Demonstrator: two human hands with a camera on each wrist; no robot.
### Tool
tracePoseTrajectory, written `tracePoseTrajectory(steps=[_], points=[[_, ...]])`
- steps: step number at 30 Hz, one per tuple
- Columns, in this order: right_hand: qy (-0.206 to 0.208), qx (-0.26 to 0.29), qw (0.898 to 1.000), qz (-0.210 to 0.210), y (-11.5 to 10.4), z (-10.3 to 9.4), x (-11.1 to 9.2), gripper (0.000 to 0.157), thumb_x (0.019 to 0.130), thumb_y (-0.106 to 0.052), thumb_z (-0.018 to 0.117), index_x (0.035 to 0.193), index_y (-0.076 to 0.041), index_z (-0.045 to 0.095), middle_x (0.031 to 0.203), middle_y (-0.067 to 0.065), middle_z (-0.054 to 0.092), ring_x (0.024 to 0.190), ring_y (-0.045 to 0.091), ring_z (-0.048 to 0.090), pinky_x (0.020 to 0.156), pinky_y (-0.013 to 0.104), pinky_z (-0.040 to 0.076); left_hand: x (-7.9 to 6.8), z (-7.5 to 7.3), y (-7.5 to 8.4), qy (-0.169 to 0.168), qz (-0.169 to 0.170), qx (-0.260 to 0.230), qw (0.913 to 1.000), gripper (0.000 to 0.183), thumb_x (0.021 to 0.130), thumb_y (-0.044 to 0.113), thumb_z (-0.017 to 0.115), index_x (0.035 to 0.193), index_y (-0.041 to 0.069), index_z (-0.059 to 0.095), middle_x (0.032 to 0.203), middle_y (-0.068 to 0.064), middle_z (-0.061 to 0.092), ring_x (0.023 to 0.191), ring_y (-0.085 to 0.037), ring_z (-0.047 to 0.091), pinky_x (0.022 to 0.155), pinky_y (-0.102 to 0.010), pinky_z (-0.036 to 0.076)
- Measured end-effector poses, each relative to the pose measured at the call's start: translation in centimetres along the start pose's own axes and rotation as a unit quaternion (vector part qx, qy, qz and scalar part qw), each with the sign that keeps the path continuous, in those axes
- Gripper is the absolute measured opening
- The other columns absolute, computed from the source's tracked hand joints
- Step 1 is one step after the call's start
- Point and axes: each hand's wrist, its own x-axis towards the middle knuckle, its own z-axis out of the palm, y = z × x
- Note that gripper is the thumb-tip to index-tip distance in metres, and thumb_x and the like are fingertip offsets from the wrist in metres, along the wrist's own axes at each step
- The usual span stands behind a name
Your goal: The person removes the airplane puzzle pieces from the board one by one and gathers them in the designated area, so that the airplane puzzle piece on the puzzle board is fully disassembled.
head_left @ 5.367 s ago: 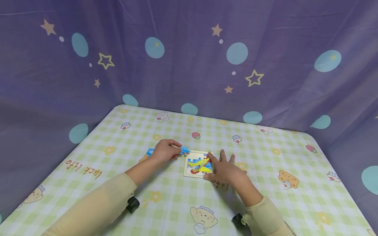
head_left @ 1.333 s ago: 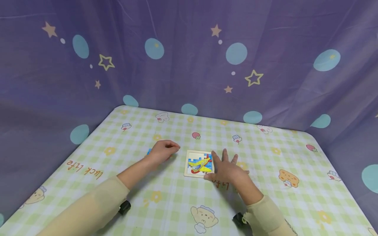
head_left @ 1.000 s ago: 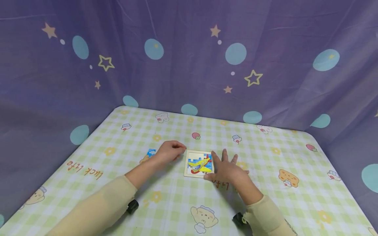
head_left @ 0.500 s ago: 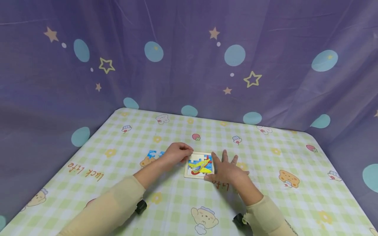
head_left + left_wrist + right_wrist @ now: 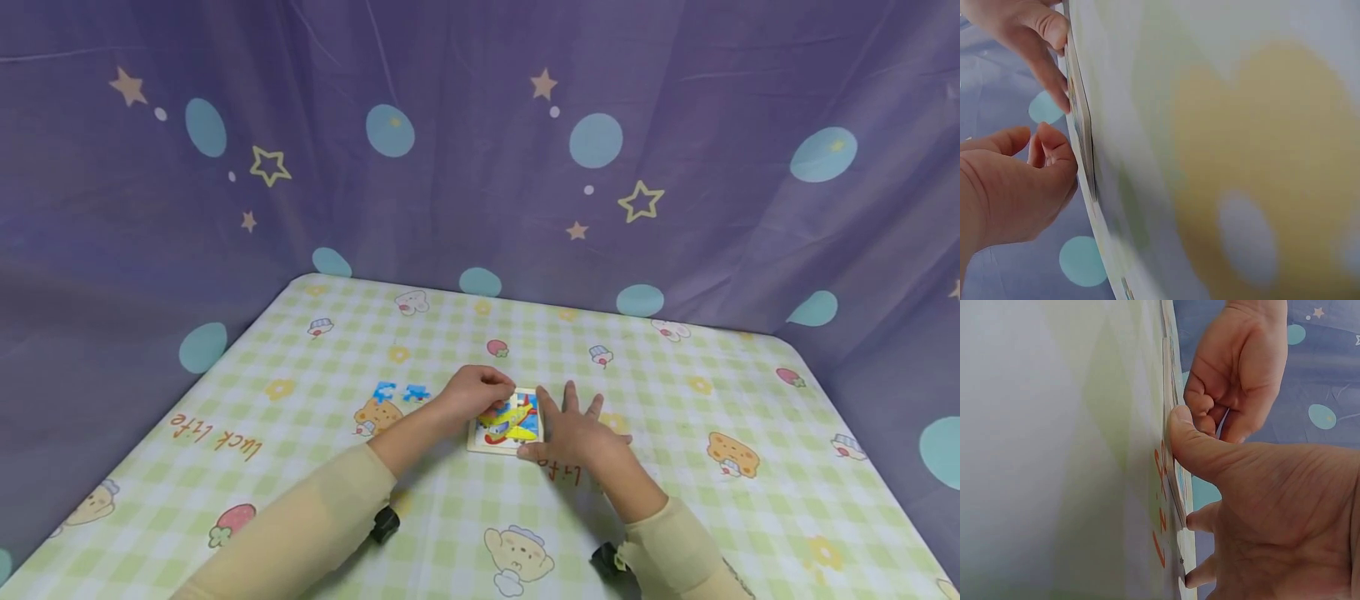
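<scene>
A small wooden tray puzzle point(image 5: 495, 451) with a yellow and red airplane picture lies mid-table. My left hand point(image 5: 468, 393) is over its far left part and covers some of it. In the left wrist view the left hand's fingers point(image 5: 1054, 150) are curled; I cannot tell whether they pinch a piece. My right hand point(image 5: 577, 429) lies spread at the tray's right side, thumb and index finger on its edge. To the left on the cloth are two blue puzzle pieces, a left piece point(image 5: 385, 391) and a right piece point(image 5: 416, 392).
A green-and-white checked cloth point(image 5: 675, 517) with printed cartoons covers the table. Purple fabric point(image 5: 480, 200) with dots and stars hangs behind and at both sides. Black wrist cameras, a left one point(image 5: 386, 525) and a right one point(image 5: 606, 560), sit under the sleeves.
My left hand has moved right, from over the loose pieces to over the tray, uncovering both blue pieces. Earlier it held a blue piece at the tray's corner. The right hand stays about where it was.
</scene>
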Motion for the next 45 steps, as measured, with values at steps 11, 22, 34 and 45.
tracePoseTrajectory(steps=[11,22,34,45], points=[[0.001,-0.003,1.000,-0.001,-0.1,0.0,0.0,0.104,0.083,-0.065,0.071,0.164,-0.029,0.015,0.167,0.021,-0.004,0.144,0.061,-0.006,0.081,0.092,0.019,0.5,1.0,0.2,0.013,-0.006,0.034,0.9993,0.013,0.096,0.013,0.068,0.102,0.002,0.072,0.085,-0.009,0.066,0.073,-0.017,0.059,0.066,-0.027,0.053],[-0.004,-0.003,1.000,0.007,-0.1,-0.1,0.1,0.105,0.083,-0.066,0.071,0.164,-0.029,0.015,0.167,0.021,-0.003,0.145,0.059,-0.007,0.082,0.093,0.017,0.6,1.2,0.2,0.035,0.005,0.144,0.9890,0.009,0.092,0.011,0.071,0.094,0.005,0.078,0.088,-0.003,0.068,0.074,-0.014,0.060,0.065,-0.025,0.051],[-0.003,-0.005,1.000,0.000,-0.1,-0.2,0.1,0.104,0.084,-0.066,0.070,0.164,-0.029,0.015,0.166,0.023,-0.003,0.144,0.061,-0.006,0.080,0.093,0.017,0.5,1.4,0.3,0.029,-0.012,0.142,0.9894,0.014,0.093,0.015,0.072,0.099,0.005,0.079,0.105,-0.006,0.071,0.090,-0.017,0.062,0.077,-0.030,0.054],[-0.005,-0.004,1.000,-0.007,-0.1,-0.3,-0.1,0.103,0.084,-0.065,0.070,0.164,-0.028,0.015,0.166,0.023,-0.004,0.143,0.061,-0.006,0.080,0.093,0.018,0.1,1.5,0.7,0.015,-0.029,0.096,0.9949,0.014,0.094,0.013,0.071,0.102,0.004,0.079,0.111,-0.007,0.070,0.099,-0.019,0.062,0.086,-0.034,0.052]])
